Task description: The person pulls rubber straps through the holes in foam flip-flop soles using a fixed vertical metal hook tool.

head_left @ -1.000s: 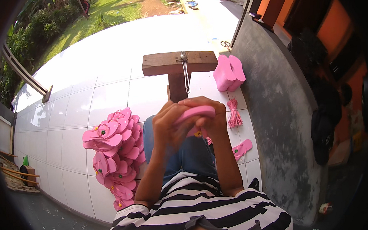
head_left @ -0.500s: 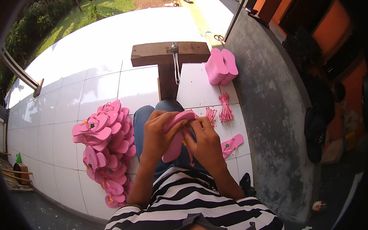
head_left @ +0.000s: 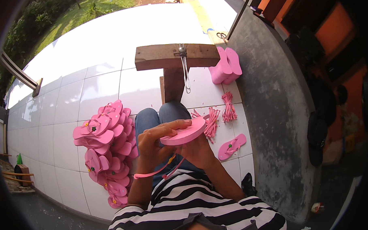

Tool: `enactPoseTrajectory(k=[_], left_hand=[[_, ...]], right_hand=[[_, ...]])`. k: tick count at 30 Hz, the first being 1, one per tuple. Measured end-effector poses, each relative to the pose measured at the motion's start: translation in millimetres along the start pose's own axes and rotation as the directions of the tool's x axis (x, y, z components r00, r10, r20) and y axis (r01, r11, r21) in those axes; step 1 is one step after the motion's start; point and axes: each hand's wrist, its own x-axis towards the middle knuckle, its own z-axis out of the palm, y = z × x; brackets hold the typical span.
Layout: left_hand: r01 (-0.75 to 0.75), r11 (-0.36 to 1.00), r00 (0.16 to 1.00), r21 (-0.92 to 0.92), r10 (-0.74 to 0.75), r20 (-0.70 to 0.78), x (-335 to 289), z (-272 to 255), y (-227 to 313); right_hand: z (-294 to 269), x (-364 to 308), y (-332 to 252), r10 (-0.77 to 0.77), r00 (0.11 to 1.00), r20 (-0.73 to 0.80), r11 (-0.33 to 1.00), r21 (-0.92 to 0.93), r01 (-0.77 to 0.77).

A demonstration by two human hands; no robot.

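Note:
Over my lap, my left hand (head_left: 153, 141) grips a pink flip-flop sole (head_left: 188, 132) at its left end, fingers on top. The sole is tilted nearly edge-on. From below, my right hand (head_left: 198, 152) is closed against its right part; most of those fingers are hidden. A pink strap (head_left: 150, 173) with a yellow flower dangles beneath the sole, its two ends loose over my left wrist and shirt. To the right, a single pink flip-flop (head_left: 232, 147) with a green flower lies on the tiles.
A heap of pink flip-flops (head_left: 116, 135) lies at my left. Pink strap bundles (head_left: 229, 107) rest on the right, below standing stacks of pink soles (head_left: 231, 64). Ahead stands a wooden T-shaped stand (head_left: 153, 56) with a wire tool (head_left: 185, 70) hanging from it. Scissors (head_left: 222, 36) lie farther off.
The sole has tipped from steep to flatter and turned sideways. My right hand has gone from its right side to underneath. The strap has swung out to the lower left.

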Motion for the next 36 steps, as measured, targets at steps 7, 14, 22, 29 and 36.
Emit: enactPoseTrajectory(k=[7,14,22,29,36], left_hand=[[0.358,0.890,0.893,-0.281,-0.414,-0.174,-48.9,-18.0,-33.7],[0.349,0.905,0.933,0.245,-0.359,-0.005,2.2,-38.3,-9.1],[-0.050,0.939,0.999,0.339,0.041,0.035,44.8,-8.0,-14.7],[0.006,0.938,1.000,0.346,-0.009,0.006,61.3,-3.4,-18.7],[0.396,0.907,0.918,0.146,-0.386,-0.093,90.5,7.9,-0.1]], right_hand=[[-7.0,24.7,-49.8,-0.584,0.810,0.057,0.777,-0.247,0.579],[27.9,33.4,-100.9,-0.360,0.640,0.679,-0.364,-0.734,0.574],[28.2,53.4,-103.8,-0.331,0.576,0.748,-0.465,-0.660,0.590],[20.1,59.2,-104.7,-0.402,0.578,0.710,-0.394,-0.704,0.591],[35.2,57.9,-92.0,-0.560,0.686,0.465,-0.254,-0.884,0.393]])
